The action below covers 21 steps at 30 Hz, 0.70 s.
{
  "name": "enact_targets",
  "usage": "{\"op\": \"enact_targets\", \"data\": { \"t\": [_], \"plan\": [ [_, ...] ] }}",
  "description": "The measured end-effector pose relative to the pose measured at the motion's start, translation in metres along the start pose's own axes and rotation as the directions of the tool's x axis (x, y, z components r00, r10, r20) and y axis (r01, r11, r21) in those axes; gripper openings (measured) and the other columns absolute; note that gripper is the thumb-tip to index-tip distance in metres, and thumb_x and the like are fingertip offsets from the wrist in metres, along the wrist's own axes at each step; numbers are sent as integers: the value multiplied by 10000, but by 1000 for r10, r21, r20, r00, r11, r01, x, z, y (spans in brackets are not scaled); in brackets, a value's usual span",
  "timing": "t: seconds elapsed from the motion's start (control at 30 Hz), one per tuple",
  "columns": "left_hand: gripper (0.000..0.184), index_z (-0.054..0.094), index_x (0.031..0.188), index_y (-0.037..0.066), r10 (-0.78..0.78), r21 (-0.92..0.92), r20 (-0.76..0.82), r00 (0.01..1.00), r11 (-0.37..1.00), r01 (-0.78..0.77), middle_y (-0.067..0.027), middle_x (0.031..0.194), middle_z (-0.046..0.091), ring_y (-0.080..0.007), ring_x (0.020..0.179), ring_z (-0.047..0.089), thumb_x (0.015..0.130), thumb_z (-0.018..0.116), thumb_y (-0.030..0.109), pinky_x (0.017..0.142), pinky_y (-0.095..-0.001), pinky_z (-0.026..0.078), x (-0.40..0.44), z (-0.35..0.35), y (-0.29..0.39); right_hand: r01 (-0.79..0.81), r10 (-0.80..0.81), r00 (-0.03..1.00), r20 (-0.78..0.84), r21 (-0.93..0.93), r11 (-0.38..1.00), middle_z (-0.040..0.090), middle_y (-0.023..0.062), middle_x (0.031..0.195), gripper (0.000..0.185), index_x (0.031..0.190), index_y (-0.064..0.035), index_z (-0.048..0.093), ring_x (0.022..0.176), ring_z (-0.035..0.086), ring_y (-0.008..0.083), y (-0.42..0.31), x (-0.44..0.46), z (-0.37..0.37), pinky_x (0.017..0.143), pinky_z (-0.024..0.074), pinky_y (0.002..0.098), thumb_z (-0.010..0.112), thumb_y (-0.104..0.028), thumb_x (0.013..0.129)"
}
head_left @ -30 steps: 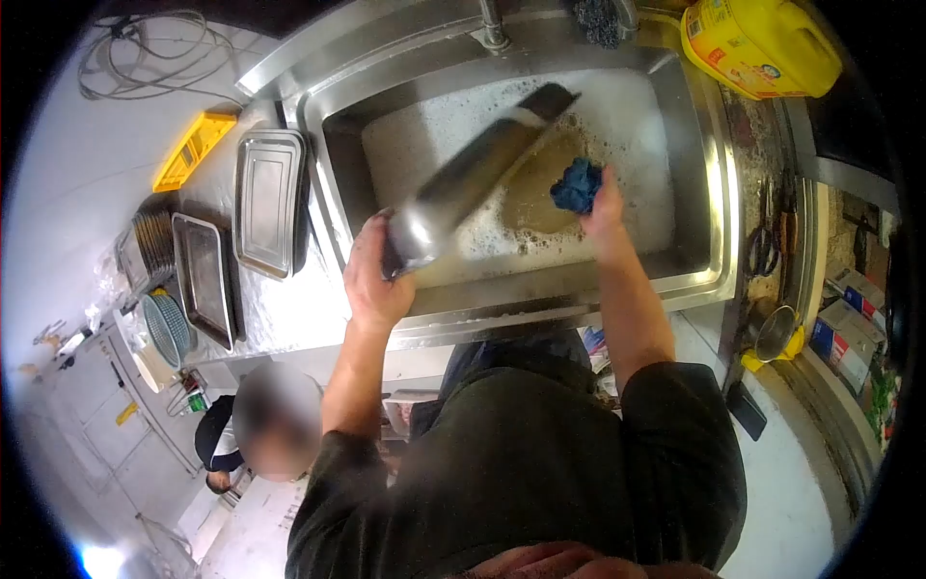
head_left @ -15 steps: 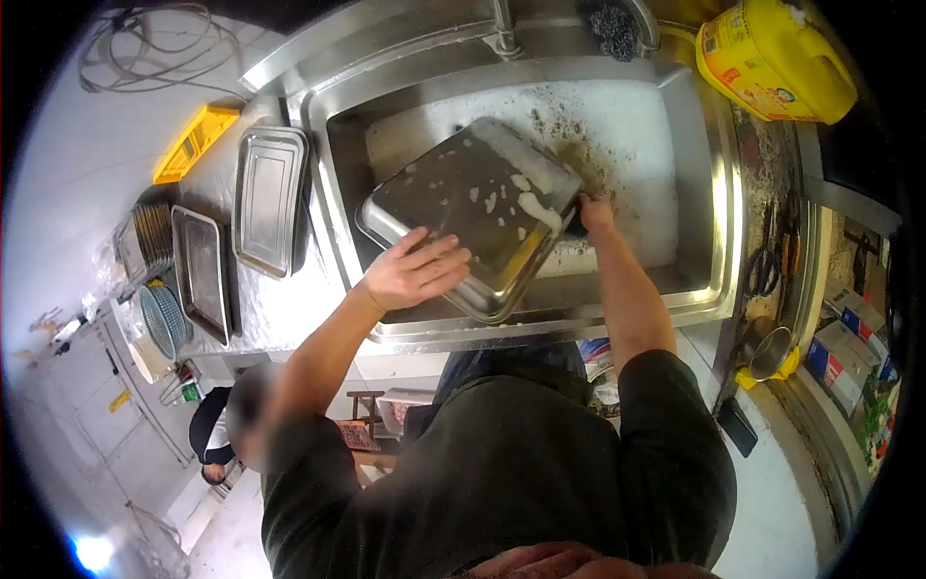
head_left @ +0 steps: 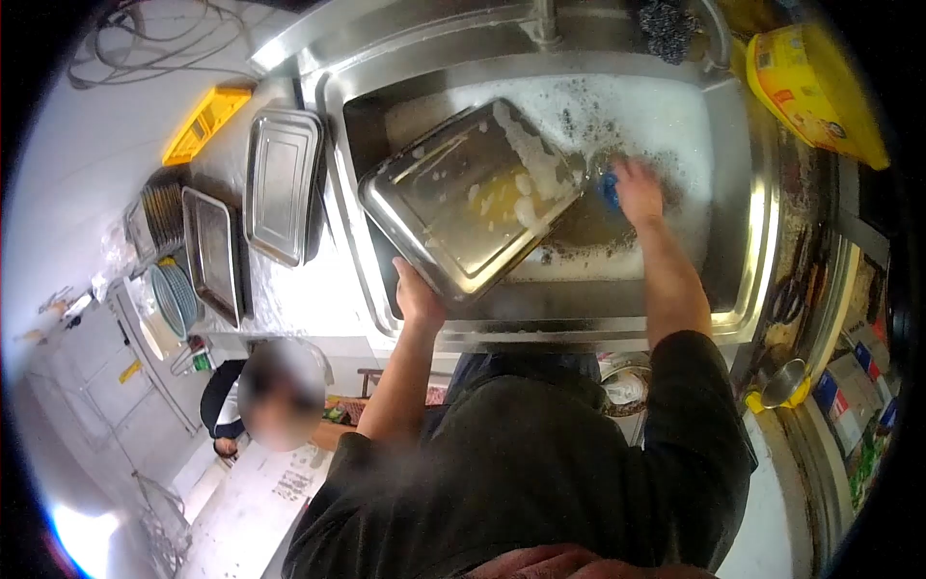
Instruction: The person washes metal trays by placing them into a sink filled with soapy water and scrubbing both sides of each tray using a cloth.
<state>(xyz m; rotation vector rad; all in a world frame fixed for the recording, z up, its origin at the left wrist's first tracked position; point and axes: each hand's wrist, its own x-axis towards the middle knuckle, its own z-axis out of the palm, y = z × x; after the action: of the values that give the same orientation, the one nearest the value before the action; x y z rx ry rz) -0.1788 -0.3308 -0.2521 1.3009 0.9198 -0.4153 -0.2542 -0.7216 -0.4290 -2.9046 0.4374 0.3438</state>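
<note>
A rectangular metal tray with patches of foam is tilted over the soapy water of the steel sink. My left hand grips its near lower edge, fingers hidden beneath it. To the right of the tray, my right hand is closed on a blue cloth at the surface of the foamy, brownish water.
More metal trays lie left of the sink, beside a yellow plastic item. A yellow jug and a dark scourer are at the back right. Another person is at the lower left.
The tray was swung from steep to flatter, its broad face now showing. My left hand moved from its face to its near edge. My right hand left the tray's right side for the water.
</note>
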Motion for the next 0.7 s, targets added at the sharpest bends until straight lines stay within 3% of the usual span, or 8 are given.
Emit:
{"op": "enact_targets", "data": {
  "t": [0.03, 0.1, 0.23, 0.27, 0.5, 0.6, 0.63, 0.7],
  "plan": [
    [600, 460, 1308, -37, -55, -1, -115, 992, 998, 55, -129, 1239, 556, -258, 1073, 553, 1010, 340, 470, 919, -366, 448, -3, 6, 2, -321, 312, 947, 75, 183, 929, 568, 193, 1205, 331, 1235, -125, 546, 1136, 540, 379, -8, -1, 15, 940, 454, 483, 507, -201, 915],
    [590, 461, 1306, -49, -5, 87, -80, 997, 996, 12, -121, 1225, 553, -234, 1073, 547, 1012, 357, 452, 925, -342, 438, 5, 15, 4, -802, 757, 570, 320, 416, 428, 593, 207, 1173, 358, 1239, -79, 538, 1115, 556, 389, -28, 31, 39, 950, 453, 459, 520, -244, 921],
    [540, 500, 1251, -62, 137, 134, 47, 989, 981, -142, -114, 1159, 577, -193, 1022, 541, 1019, 370, 408, 897, -302, 427, 19, 3, -8, -319, 459, 880, -120, 566, 760, 623, 219, 1113, 381, 1164, 11, 565, 1017, 602, 395, -91, 17, -14, 886, 485, 458, 543, -285, 924],
    [533, 508, 1239, -62, 161, 168, 48, 986, 972, -167, -112, 1146, 582, -190, 1007, 541, 1019, 369, 403, 886, -301, 428, 17, 1, -9, -303, 403, 915, -29, 609, 733, 617, 229, 1108, 386, 1173, 6, 567, 1008, 599, 400, -110, 8, -45, 876, 486, 458, 559, -284, 918],
    [462, 522, 1188, -29, 269, 219, 133, 954, 930, -293, -90, 1095, 601, -180, 969, 577, 1013, 401, 381, 845, -328, 468, 13, 10, -6, 182, -59, 983, -176, 854, 487, 532, 211, 1187, 446, 1211, -106, 588, 970, 540, 387, -261, -55, -125, 826, 444, 466, 681, -280, 810],
    [454, 589, 1061, -35, 389, 116, 168, 906, 905, -410, -119, 966, 648, -220, 852, 610, 1012, 372, 361, 760, -383, 479, 16, 13, -12, 343, -144, 931, -336, 664, 665, 423, 150, 1343, 576, 1314, -226, 542, 1142, 419, 357, -301, -43, -141, 949, 318, 516, 675, -343, 767],
    [462, 604, 982, -56, 503, 626, 170, 847, 609, -487, -195, 868, 660, -313, 805, 622, 1006, 368, 341, 753, -418, 470, 19, 11, -4, 304, -122, 935, -332, 580, 756, 410, 142, 1362, 606, 1362, -245, 489, 1141, 419, 354, -303, -28, -134, 939, 324, 526, 656, -352, 790],
    [478, 607, 933, -71, 486, 739, 31, 873, 577, -347, -253, 812, 642, -389, 781, 610, 1001, 360, 333, 747, -436, 461, 1, 26, 8, 85, -14, 991, -133, 541, 837, 409, 172, 1389, 603, 1414, -289, 421, 1236, 381, 412, -294, 16, -119, 1007, 293, 578, 573, -427, 848]
  ]
}}
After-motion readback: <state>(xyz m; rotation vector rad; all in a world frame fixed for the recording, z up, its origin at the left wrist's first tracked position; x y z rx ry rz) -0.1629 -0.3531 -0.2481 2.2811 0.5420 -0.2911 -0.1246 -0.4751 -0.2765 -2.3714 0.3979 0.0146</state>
